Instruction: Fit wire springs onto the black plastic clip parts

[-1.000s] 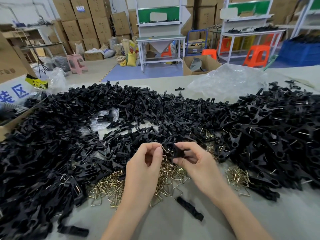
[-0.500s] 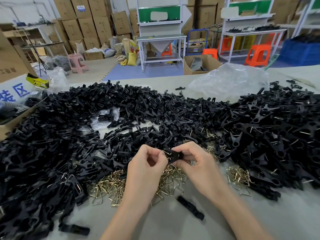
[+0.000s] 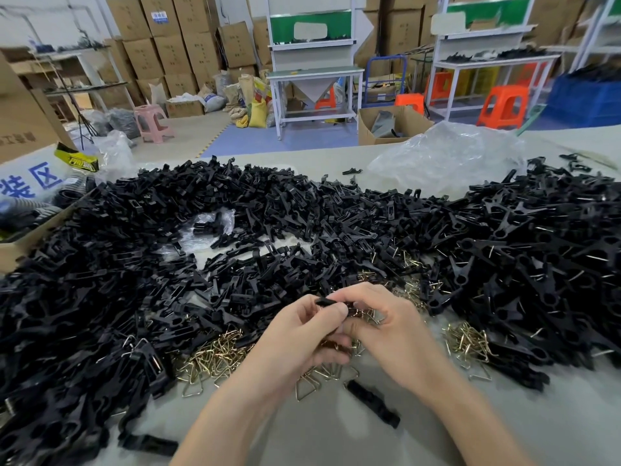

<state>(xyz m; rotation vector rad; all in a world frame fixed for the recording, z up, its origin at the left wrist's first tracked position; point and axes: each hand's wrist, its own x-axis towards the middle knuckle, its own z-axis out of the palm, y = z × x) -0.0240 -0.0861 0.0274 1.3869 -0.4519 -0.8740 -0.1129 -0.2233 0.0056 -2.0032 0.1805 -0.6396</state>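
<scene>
Both hands meet just above the table (image 3: 336, 442), in front of a wide heap of black clips (image 3: 235, 264). The left hand (image 3: 299, 334) pinches one small black clip part (image 3: 331, 301) between thumb and curled fingers. The right hand (image 3: 389, 331) curls its fingers round the same piece from the other side. Whether a spring sits in that grip I cannot tell. Brass-coloured wire springs (image 3: 215, 358) lie piled under and beside the hands, and one loose clip (image 3: 373, 403) lies near the right wrist.
</scene>
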